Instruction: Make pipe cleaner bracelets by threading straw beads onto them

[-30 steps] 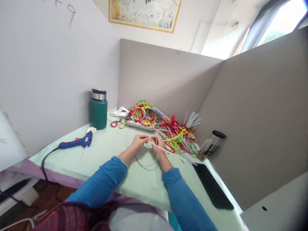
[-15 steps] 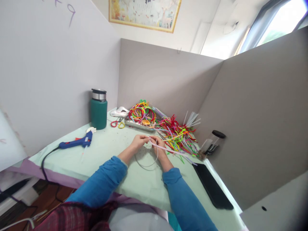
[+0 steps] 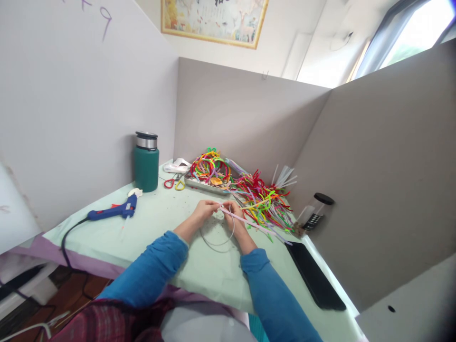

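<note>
My left hand (image 3: pixel 205 212) and my right hand (image 3: pixel 234 215) meet over the middle of the table, fingers pinched together. Between the fingertips runs a pale pink pipe cleaner (image 3: pixel 253 223), its long end trailing to the right past my right hand. A thin whitish hoop (image 3: pixel 218 251) hangs below the hands, its upper part reaching the fingers. My left hand's fingers close on the hoop near the pink strip; my right hand's fingers close on the pink strip. Exactly how strip and hoop join is too small to tell.
Behind the hands are a tray (image 3: pixel 208 189) of colourful hoops and a heap of pipe cleaners (image 3: pixel 263 202). Scissors (image 3: pixel 174 184), a green bottle (image 3: pixel 146 166) and a blue glue gun (image 3: pixel 114 212) are left. A black phone-like slab (image 3: pixel 315 275) and a clear jar (image 3: pixel 315 213) stand right.
The pink strip has shifted slightly at the fingertips, and its long end has moved a little. Both hands stay in nearly the same place.
</note>
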Motion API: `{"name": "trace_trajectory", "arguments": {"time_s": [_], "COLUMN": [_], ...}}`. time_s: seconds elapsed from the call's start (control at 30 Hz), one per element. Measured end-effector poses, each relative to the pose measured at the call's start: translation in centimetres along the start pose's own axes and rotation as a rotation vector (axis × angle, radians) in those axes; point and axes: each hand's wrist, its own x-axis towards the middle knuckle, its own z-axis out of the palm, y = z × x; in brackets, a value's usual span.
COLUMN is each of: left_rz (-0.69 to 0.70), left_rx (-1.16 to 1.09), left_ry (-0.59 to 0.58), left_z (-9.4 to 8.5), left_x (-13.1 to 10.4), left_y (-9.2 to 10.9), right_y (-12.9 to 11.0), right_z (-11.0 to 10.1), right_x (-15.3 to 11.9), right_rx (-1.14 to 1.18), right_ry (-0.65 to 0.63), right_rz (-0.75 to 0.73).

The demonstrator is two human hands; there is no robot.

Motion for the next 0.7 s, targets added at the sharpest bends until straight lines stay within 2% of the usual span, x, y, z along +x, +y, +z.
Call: {"name": "trace_trajectory", "arguments": {"time_s": [0.17,0.43,0.7], "left_rz": [-0.037,-0.05,-0.13], "left_rx": [-0.075,-0.138,-0.073], "left_ry": [-0.044,-0.091,-0.084], "left_z": [-0.1,-0.1,-0.3], "left_x": [-0.2,0.0,0.3], "left_y": [0.3,0.2,-0.3], "right_y": [-0.6,-0.5,0.6], "right_z": [-0.1,-0.1,0.2], "right_x": [-0.1,0.1,0.6], "right_rx": [-0.011,0.027,0.105], "right_ry": [-0.064,-0.04,0.01], "right_rz": [-0.026,0.007,0.064]}}
